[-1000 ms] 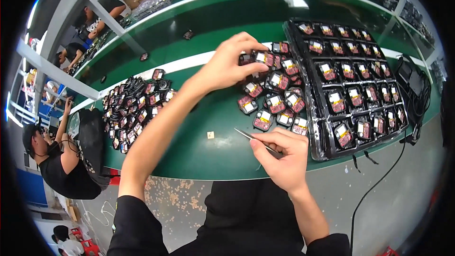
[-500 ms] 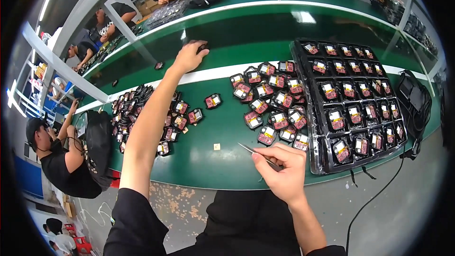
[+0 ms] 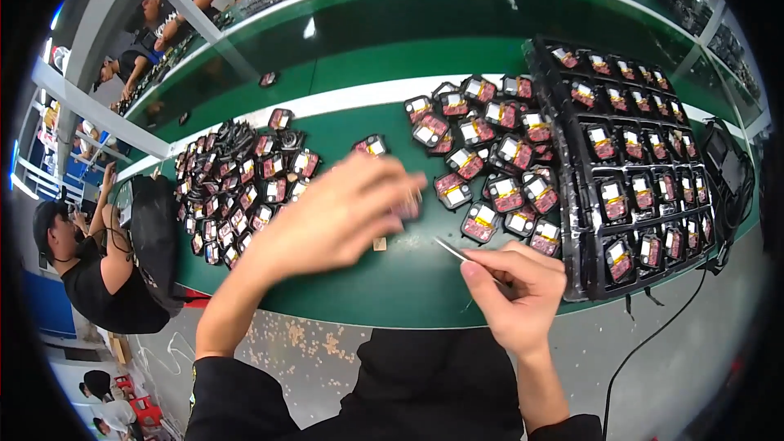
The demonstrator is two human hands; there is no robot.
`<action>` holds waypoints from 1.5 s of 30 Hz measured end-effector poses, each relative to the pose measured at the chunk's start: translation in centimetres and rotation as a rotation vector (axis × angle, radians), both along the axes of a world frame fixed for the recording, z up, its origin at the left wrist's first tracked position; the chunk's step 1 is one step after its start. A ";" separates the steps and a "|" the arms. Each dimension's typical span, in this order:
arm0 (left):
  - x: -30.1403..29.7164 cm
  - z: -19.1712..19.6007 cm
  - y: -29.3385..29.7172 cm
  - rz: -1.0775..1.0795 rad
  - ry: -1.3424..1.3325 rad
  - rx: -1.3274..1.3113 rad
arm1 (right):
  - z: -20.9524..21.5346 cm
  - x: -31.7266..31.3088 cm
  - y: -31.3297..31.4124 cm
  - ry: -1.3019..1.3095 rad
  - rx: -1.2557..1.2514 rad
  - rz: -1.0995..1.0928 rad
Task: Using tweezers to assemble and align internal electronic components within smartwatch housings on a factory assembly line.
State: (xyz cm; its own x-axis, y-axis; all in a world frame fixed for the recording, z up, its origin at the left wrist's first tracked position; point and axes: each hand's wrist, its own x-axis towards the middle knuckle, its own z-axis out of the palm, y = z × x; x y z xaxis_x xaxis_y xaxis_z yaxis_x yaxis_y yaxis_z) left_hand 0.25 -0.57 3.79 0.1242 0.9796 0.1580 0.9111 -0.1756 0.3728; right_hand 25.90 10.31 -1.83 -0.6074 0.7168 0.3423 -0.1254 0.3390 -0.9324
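The right hand (image 3: 514,290) pinches thin tweezers (image 3: 457,251), the blurred left hand (image 3: 343,216) beside them closes around a small red part (image 3: 406,208), which could slip onto the green surface (image 3: 392,278).

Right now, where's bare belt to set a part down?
Free: the green belt beyond the white stripe, and the near edge between the left pile and left hand. Crowded: the middle cluster against the black tray, and around the right hand with tweezers.
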 end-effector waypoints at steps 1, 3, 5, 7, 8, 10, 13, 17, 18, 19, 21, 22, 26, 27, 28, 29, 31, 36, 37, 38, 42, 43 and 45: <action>1.3 -0.1 -1.1 -0.014 -0.002 -0.043 | 0.1 0.0 0.0 0.012 -0.011 0.000; 2.6 -1.3 -2.2 -0.026 0.030 -0.031 | 0.6 -0.1 -0.2 0.005 -0.020 0.000; 2.1 -1.9 -2.2 -0.035 -0.002 -0.027 | 0.3 -0.3 -0.1 0.003 -0.010 -0.001; 1.2 -2.8 -2.0 -0.045 -0.068 0.031 | 0.0 -0.3 -0.1 -0.022 -0.013 -0.001; 1.0 -2.7 -2.0 -0.032 -0.121 0.016 | 0.0 -0.3 0.0 -0.040 0.002 0.000; 0.4 -3.4 -2.3 -0.041 -0.199 -0.036 | 0.1 -0.4 0.0 -0.074 0.008 -0.001; 0.1 -3.8 -2.4 -0.037 -0.250 -0.029 | 0.1 -0.6 -0.2 -0.102 0.035 0.000; 0.1 -3.6 -2.4 -0.006 -0.351 -0.032 | 0.0 -0.7 -0.1 -0.141 0.071 0.027; 0.2 -3.5 -2.4 0.006 -0.358 -0.050 | 0.0 -0.7 -0.1 -0.154 0.062 0.035; 0.1 -3.9 -2.4 -0.004 -0.342 -0.030 | -0.1 -0.7 -0.1 -0.169 0.102 0.040; 0.0 -4.5 -2.4 -0.026 -0.343 0.009 | 0.0 -1.0 -0.2 -0.207 0.182 0.046; -0.1 -4.5 -2.3 -0.031 -0.350 0.018 | 0.1 -1.2 -0.2 -0.216 0.176 0.047; -0.2 -4.6 -2.4 -0.029 -0.339 0.025 | -0.1 -1.5 -0.2 -0.247 0.238 0.055; -0.1 -4.6 -2.3 -0.032 -0.347 0.025 | -0.2 -1.5 -0.2 -0.236 0.245 0.060; -0.1 -4.6 -2.3 -0.032 -0.352 0.022 | -0.1 -1.5 -0.3 -0.241 0.241 0.060; -0.1 -4.6 -2.3 -0.033 -0.346 0.019 | 0.2 -1.6 -0.3 -0.280 0.231 0.074; -0.1 -4.6 -2.3 -0.036 -0.343 0.015 | 0.3 -1.6 -0.4 -0.323 0.218 0.085; -0.4 -4.8 -2.3 -0.044 -0.328 0.031 | 0.2 -1.6 -0.4 -0.330 0.199 0.071; -0.4 -4.7 -2.3 -0.044 -0.329 0.032 | 0.2 -1.5 -0.3 -0.330 0.199 0.071; -0.3 -4.5 -2.3 -0.014 -0.333 -0.003 | 0.1 -1.4 -0.3 -0.309 0.230 0.054; -0.1 -4.5 -2.6 0.038 -0.368 -0.001 | 0.4 -1.2 -0.9 -0.305 0.319 0.012; -0.1 -4.4 -2.5 0.039 -0.369 -0.002 | 0.2 -1.3 -1.0 -0.306 0.319 0.013; -0.3 -4.4 -2.4 -0.011 -0.319 0.005 | -0.2 -1.4 -1.0 -0.264 0.392 0.003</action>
